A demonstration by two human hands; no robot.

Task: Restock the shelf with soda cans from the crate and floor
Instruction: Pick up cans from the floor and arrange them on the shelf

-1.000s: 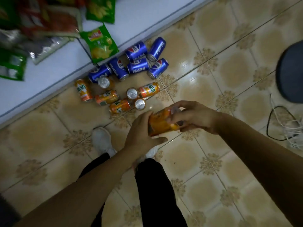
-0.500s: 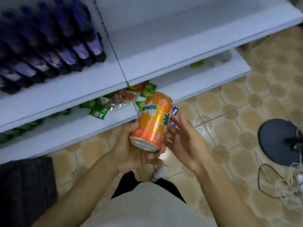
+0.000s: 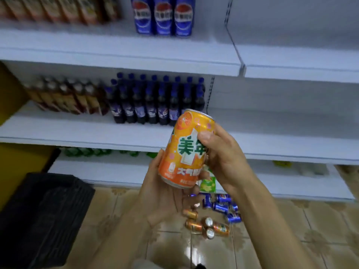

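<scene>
Right hand [image 3: 223, 158] grips the orange can [image 3: 186, 150] high on its side, thumb across the label, fingers behind. Left hand [image 3: 165, 193] cups the base from below-left w/ fingers curled under it, though blur makes it hard to say how far they wrap. The two-handed hold is prob. a hand-over: left takes the weight while right gets a side grip fit for standing the can upright. The can is in the air, slightly tilted, before the front edge of the middle shelf [image 3: 272, 133], just right of the dark bottles [image 3: 155, 105], w/ bare shelf further right. Loose orange cans [image 3: 206, 227] & blue cans [image 3: 223, 206] lie on the floor [image 3: 320, 230] near the front edge of the bottom shelf [image 3: 116, 171]. The black crate [image 3: 42, 216] sits lower left. Vs 0.5 s ago: right hand was open beside the can, now clamps it. The can is up from bottom-shelf level and turned, so Chinese lettering faces the camera, not "MIRINDA".
</scene>
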